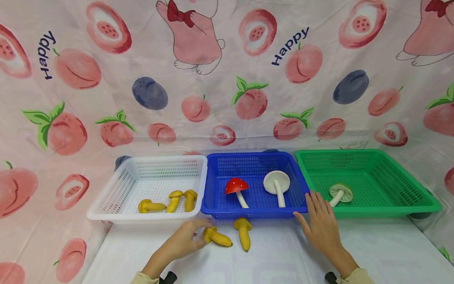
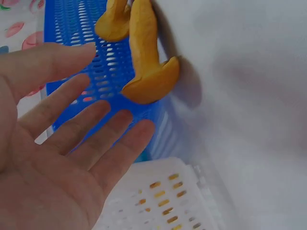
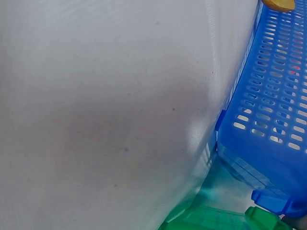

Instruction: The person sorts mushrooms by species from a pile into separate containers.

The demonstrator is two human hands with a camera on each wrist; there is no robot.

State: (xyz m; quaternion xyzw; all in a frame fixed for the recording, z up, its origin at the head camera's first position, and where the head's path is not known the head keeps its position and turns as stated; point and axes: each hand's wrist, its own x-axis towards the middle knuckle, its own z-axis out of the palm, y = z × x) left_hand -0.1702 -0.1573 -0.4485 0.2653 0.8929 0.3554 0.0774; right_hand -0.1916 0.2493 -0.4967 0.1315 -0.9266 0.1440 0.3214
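Observation:
My left hand point(image 1: 188, 238) is beside a yellow toy mushroom point(image 1: 217, 237) that lies on the white table in front of the baskets. In the left wrist view its fingers point(image 2: 108, 108) are spread, nearly straight, and hold nothing; the mushroom's cap point(image 2: 152, 86) is just past the fingertips. A second yellow mushroom point(image 1: 243, 233) lies to the right, before the blue basket point(image 1: 230, 216). My right hand point(image 1: 322, 225) has straight fingers, with the fingertips at the corner where the blue and green baskets meet. The right wrist view shows none of that hand.
Several yellow mushrooms point(image 1: 173, 201) sit in the white basket point(image 1: 142, 217) at left. The blue basket holds a red-capped mushroom point(image 1: 236, 185) and a white one point(image 1: 276, 182). A green-capped mushroom point(image 1: 341, 193) lies in the green basket point(image 1: 390, 211). A fruit-print cloth point(image 1: 213, 86) hangs behind.

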